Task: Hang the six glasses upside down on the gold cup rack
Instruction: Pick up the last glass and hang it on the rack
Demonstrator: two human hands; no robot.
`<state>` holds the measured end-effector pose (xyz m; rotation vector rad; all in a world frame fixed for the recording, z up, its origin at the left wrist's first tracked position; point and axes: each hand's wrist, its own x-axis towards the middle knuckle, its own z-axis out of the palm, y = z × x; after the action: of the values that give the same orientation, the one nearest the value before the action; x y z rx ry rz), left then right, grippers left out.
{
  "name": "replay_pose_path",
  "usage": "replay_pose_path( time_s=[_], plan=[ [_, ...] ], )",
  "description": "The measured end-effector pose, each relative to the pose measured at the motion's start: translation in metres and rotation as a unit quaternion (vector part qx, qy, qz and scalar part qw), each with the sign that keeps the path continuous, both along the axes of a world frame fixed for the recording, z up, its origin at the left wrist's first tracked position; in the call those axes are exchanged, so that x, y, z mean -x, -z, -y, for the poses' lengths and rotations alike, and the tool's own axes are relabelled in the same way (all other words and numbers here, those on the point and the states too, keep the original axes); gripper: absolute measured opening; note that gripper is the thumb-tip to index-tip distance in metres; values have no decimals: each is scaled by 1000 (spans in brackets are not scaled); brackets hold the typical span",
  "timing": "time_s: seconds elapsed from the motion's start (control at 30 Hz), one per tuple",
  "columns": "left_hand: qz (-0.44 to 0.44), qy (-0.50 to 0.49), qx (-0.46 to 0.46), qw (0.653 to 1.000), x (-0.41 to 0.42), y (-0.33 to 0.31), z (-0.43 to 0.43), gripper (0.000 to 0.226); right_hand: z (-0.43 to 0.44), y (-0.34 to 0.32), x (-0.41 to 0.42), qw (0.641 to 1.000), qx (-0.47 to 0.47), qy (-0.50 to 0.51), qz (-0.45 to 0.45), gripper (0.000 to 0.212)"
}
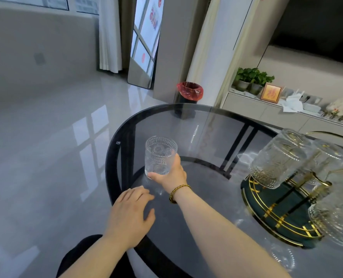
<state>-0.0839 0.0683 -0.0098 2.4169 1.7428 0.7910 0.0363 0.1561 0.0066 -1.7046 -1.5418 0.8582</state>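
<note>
Head view is showing my left hand [131,212] lying nearest to me, palm down on the edge of the round glass counter [186,115], its fingers [140,192] spread loosely and gripping nothing. Just beyond it, my right hand [169,176] is reaching across from the right, a braided bracelet [177,192] sitting on the wrist. Its fingers are wrapping around the lower part of an upright embossed glass [159,157], thumb low at the base, and the glass is standing mouth-up near the counter's left rim; whether its base is touching the counter or is just lifted off it, I cannot tell.

Well to the right of that glass, the gold cup rack [281,219] is standing on its dark green round base with gold rails. Several more glasses are hanging on it upside down: one [279,159] is tilting toward the held glass, another [335,219] is sitting nearer the counter's right edge, and others are overlapping behind them, too blurred for me to count.

Beyond the counter from the held glass, a bin with a red liner [189,91] is standing on the floor, and farther right potted plants [250,78] are sitting on a low cabinet.
</note>
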Motion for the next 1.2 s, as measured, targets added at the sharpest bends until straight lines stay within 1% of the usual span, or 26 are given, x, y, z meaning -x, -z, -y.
replay_pose_path(
  time_s=[0.07,0.13,0.2,0.27,0.33,0.43,0.6,0.73,0.83,0.93,1.0,1.1,1.2],
  plan=[
    [2,-1,0,1000,1,3,-1,35,-4,2,1,1000,-5,5,8,93],
    [11,-2,6,1000,0,6,-2,32,-6,3,-1,1000,-5,2,13,84],
    [16,-1,10,1000,0,6,-3,31,-4,3,-2,1000,1,-8,-16,78],
    [4,2,10,1000,0,5,-3,32,0,0,-6,998,3,-33,-58,75],
    [-3,4,13,1000,0,4,-4,31,6,-8,-13,995,-4,-53,-81,74],
    [5,-5,25,1000,1,5,-4,27,19,-30,-28,994,-41,-74,-66,71],
    [-5,-7,57,998,-2,6,-1,32,52,-69,-66,990,-87,-98,-55,59],
    [-9,0,75,997,-12,3,-1,36,82,-97,-98,990,-114,-82,-19,59],
    [9,44,89,995,-34,0,5,41,105,-115,-123,991,-118,-68,9,64],
    [-7,99,105,990,-63,-1,9,45,127,-133,-150,989,-119,-50,69,73],
    [-16,122,114,986,-80,-1,9,43,138,-146,-167,985,-133,-32,108,72],
    [-35,145,123,981,-101,-2,7,42,156,-165,-192,981,-152,-11,124,66],
    [-48,167,130,976,-119,-5,3,43,171,-185,-212,976,-168,12,136,72]
  ],
)
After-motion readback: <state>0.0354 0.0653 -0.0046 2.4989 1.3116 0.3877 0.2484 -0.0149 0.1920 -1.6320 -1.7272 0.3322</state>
